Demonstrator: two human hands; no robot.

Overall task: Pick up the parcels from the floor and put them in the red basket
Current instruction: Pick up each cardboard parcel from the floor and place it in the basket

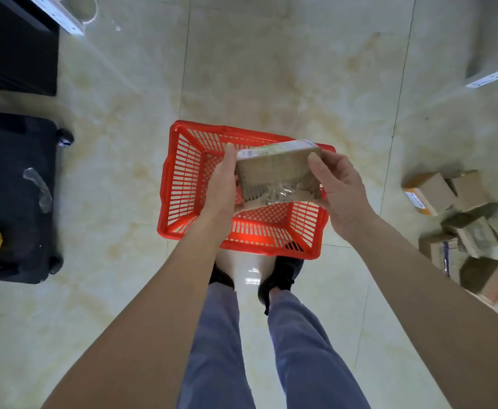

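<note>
Now Over the Basket, Gripped at Both Ends

Held level: parcel [278, 172], above the open red basket [182, 178], pinched by left hand [221, 184] and right hand [342, 193] at opposite ends, likely for a straight drop. Empty basket, parked just ahead of the shoes [280, 276]. Heaped well apart at right: other parcels [472, 219] on the floor [271, 69], not yet collected.

One red basket [182, 184] sits mid-frame, with one cardboard parcel [280, 175] above it between two hands, left hand [221, 187] and right hand [342, 196]. At the right edge lies a pile of parcels [463, 219], about six; the exact count is unclear. One black suitcase [11, 196] lies at the left.
</note>
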